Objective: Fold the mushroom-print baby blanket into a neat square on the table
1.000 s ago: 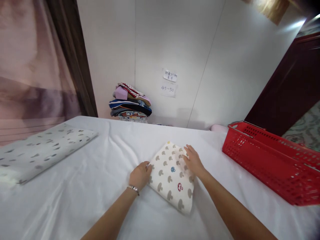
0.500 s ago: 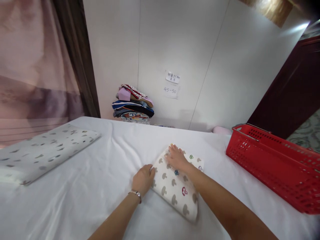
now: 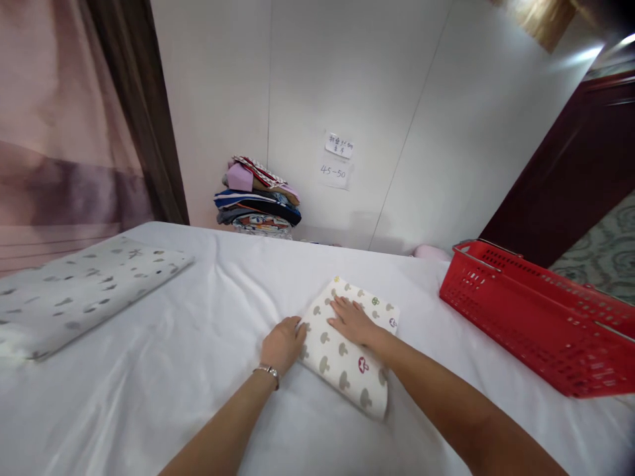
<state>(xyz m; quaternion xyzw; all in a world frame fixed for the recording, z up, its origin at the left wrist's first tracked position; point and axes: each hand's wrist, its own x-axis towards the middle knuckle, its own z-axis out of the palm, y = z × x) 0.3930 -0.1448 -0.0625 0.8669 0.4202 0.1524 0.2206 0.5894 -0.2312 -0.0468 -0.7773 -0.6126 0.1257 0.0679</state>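
Note:
A folded cream cloth with a mushroom print (image 3: 354, 362) lies on the white sheet (image 3: 173, 370) in front of me. My right hand (image 3: 352, 321) rests flat on top of it, fingers stretched out. At the cloth's left edge sits my left hand (image 3: 284, 344), fingers curled against the fold; a bracelet is on that wrist.
A red plastic basket (image 3: 526, 317) stands at the right. A grey spotted folded cloth (image 3: 74, 297) lies at the left. A stack of folded clothes (image 3: 258, 205) sits by the back wall under paper notes (image 3: 336, 158). A curtain hangs at the left.
My right hand has slid from the cloth's right edge to its top middle and lies flat there. The left hand stays at the left edge.

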